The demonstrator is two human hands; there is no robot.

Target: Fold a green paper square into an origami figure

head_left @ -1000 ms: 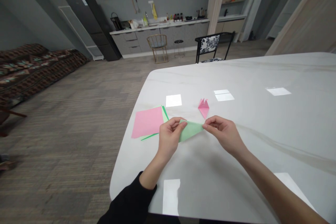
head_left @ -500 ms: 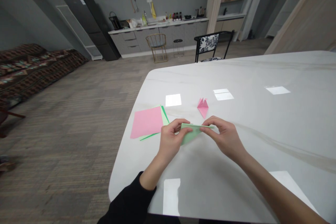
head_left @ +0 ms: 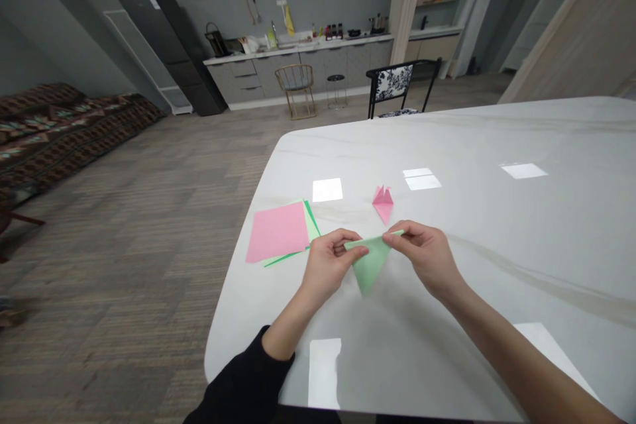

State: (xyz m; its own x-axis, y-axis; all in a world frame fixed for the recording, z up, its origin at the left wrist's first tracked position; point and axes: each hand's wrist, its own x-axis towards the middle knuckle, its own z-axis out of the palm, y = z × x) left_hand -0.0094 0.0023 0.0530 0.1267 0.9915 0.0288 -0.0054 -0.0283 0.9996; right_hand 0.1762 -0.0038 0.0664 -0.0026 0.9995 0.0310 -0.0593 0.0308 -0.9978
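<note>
Between my two hands is a light green piece of folded paper (head_left: 370,269), a triangle with its point hanging down toward me. My left hand (head_left: 328,264) pinches its left corner between thumb and fingers. At the upper right corner, my right hand (head_left: 428,252) grips the edge in the same way. A small pink folded paper figure (head_left: 382,204) with pointed tips rests on the table just beyond my hands. Left of my left hand lies a stack of square paper sheets (head_left: 278,232), pink on top with green ones showing beneath.
The white glossy table (head_left: 497,265) reflects several bright light patches. Past its far edge stands a black chair (head_left: 397,87) with a patterned back. A gold wire chair (head_left: 297,87), a round stool (head_left: 336,87) and a kitchen counter (head_left: 298,48) are farther off.
The green paper has tilted, so its triangular face now shows with the point downward; before, I saw it nearly edge-on. Both hands keep their pinch, and the right end has risen slightly.
</note>
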